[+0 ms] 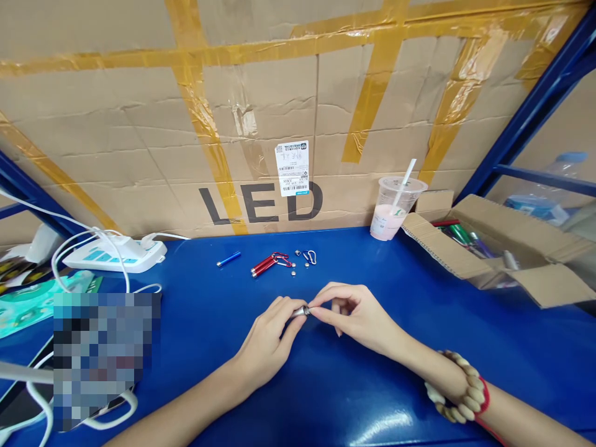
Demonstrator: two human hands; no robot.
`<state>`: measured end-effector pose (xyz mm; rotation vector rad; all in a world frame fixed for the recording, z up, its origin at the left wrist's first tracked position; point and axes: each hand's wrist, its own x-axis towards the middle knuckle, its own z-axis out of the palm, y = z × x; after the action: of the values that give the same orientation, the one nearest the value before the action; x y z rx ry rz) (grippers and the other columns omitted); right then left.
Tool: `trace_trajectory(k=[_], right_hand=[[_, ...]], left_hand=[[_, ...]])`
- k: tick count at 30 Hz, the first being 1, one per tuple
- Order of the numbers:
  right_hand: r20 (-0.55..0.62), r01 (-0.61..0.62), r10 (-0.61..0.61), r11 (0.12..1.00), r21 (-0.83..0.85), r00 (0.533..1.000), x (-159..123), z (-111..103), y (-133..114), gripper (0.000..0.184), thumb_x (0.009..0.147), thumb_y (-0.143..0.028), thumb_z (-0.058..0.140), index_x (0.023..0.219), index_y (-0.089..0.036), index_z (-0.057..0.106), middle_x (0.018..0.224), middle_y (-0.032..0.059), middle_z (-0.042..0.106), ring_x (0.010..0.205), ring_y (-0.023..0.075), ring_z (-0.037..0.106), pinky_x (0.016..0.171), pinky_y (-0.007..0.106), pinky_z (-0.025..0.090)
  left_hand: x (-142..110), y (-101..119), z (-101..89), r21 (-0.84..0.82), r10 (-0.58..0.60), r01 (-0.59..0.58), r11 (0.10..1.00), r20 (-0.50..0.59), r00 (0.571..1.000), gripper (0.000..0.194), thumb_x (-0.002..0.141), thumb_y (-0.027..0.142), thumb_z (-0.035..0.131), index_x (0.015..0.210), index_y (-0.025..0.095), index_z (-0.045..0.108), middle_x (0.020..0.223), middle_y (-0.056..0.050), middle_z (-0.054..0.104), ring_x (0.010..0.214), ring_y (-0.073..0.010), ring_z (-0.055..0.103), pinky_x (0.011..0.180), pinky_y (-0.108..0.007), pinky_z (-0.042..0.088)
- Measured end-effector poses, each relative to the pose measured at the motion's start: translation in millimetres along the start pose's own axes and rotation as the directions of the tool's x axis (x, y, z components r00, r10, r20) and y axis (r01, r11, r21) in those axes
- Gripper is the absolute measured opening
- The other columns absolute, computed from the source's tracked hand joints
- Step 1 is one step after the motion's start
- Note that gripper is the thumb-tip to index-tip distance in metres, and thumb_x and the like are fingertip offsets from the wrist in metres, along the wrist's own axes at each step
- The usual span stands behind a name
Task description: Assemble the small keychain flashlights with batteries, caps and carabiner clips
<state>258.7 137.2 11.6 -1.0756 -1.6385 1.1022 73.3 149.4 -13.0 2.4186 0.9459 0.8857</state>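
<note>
My left hand (270,338) is closed around a small silver flashlight tube (299,311), its open end facing right. My right hand (354,313) pinches with thumb and forefinger right at that end; the tiny part between the fingertips is too small to make out. Beyond the hands lie two red mini flashlights (264,266) with red carabiner clips. A blue flashlight tube (228,259) rests to their left. To their right are a silver carabiner (311,256), a small metal cap (298,252) and small round button cells (293,274).
At the right stands an open cardboard box (437,248) holding several coloured tubes. Near it is a plastic cup (388,217) with a pink drink and straw. A white power strip (139,257), cables and a blurred-out object (102,360) lie left. A large taped carton (162,155) backs the blue table (200,347).
</note>
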Motion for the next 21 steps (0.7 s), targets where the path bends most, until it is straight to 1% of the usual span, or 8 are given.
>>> trace_trajectory(k=[3,6,10,13,15,17,19,21], right_hand=[[0.031,-0.006,0.006,1.000,0.000,0.999,0,-3,1,0.024,0.070,-0.036,0.068,0.076,-0.014,0.068,0.078,0.0043,0.063,0.038,0.0028,0.049,0.036,0.016,0.034],[0.067,-0.040,0.038,0.999,0.027,0.997,0,-7,3,0.023,0.066,-0.036,0.071,0.073,-0.013,0.069,0.076,0.0041,0.063,0.037,0.0034,0.049,0.035,0.016,0.034],[0.104,-0.097,0.096,0.995,0.005,0.990,1,-10,6,0.023,0.060,-0.034,0.075,0.067,-0.013,0.068,0.065,0.0019,0.062,0.038,0.0046,0.049,0.035,0.015,0.034],[0.130,-0.111,0.117,0.993,-0.047,0.985,1,-10,7,0.024,0.060,-0.035,0.075,0.065,-0.013,0.067,0.060,0.0008,0.061,0.038,0.0053,0.049,0.036,0.016,0.035],[0.146,-0.049,0.068,0.990,-0.129,0.987,1,-10,8,0.021,0.064,-0.034,0.073,0.065,-0.014,0.067,0.061,0.0000,0.062,0.041,0.0054,0.050,0.040,0.016,0.036],[0.183,0.085,-0.039,0.965,-0.249,0.982,-1,-12,7,0.015,0.070,-0.031,0.069,0.066,-0.016,0.067,0.063,-0.0009,0.062,0.048,0.0059,0.053,0.046,0.016,0.038],[0.268,0.248,-0.156,0.902,-0.353,0.951,-2,-15,5,0.013,0.078,-0.027,0.061,0.071,-0.018,0.067,0.068,-0.0014,0.063,0.058,0.0063,0.056,0.053,0.015,0.039],[0.393,0.385,-0.222,0.828,-0.407,0.892,-3,-19,3,0.017,0.086,-0.024,0.052,0.078,-0.019,0.066,0.073,-0.0013,0.064,0.064,0.0062,0.058,0.057,0.015,0.039]], left_hand=[[-1,1,0.8,0.022,0.042,-0.042,0.999,0.016,0.999,0.019,0.092,0.024,0.034,0.096,0.019,0.052,0.082,-0.001,0.058,0.073,-0.0107,0.050,0.068,-0.022,0.042],[-2,2,1.1,0.050,0.103,-0.103,0.993,0.015,0.995,0.022,0.093,0.024,0.033,0.091,0.017,0.053,0.076,-0.001,0.058,0.066,-0.0101,0.049,0.061,-0.021,0.040],[-5,5,-0.8,0.083,0.169,-0.172,0.982,0.040,0.985,0.023,0.092,0.022,0.032,0.091,0.016,0.053,0.065,0.001,0.053,0.053,-0.0078,0.045,0.049,-0.019,0.033],[-6,7,-2.5,0.114,0.197,-0.202,0.973,0.051,0.979,0.023,0.092,0.021,0.031,0.093,0.016,0.053,0.062,0.002,0.051,0.049,-0.0073,0.043,0.046,-0.019,0.029],[-6,9,-3.0,0.131,0.221,-0.227,0.965,0.055,0.974,0.023,0.092,0.020,0.031,0.092,0.016,0.053,0.060,0.002,0.049,0.048,-0.0073,0.042,0.046,-0.019,0.028],[-6,10,-3.0,0.147,0.236,-0.243,0.959,0.061,0.970,0.022,0.092,0.019,0.031,0.089,0.016,0.052,0.058,0.002,0.048,0.047,-0.0073,0.042,0.045,-0.020,0.027],[-6,11,-2.4,0.170,0.246,-0.253,0.952,0.060,0.967,0.021,0.091,0.017,0.031,0.086,0.016,0.052,0.058,0.003,0.047,0.047,-0.0074,0.043,0.044,-0.020,0.027],[-7,12,-1.3,0.212,0.271,-0.276,0.938,0.053,0.961,0.020,0.091,0.016,0.032,0.087,0.016,0.051,0.057,0.003,0.048,0.046,-0.0079,0.043,0.044,-0.020,0.027]])
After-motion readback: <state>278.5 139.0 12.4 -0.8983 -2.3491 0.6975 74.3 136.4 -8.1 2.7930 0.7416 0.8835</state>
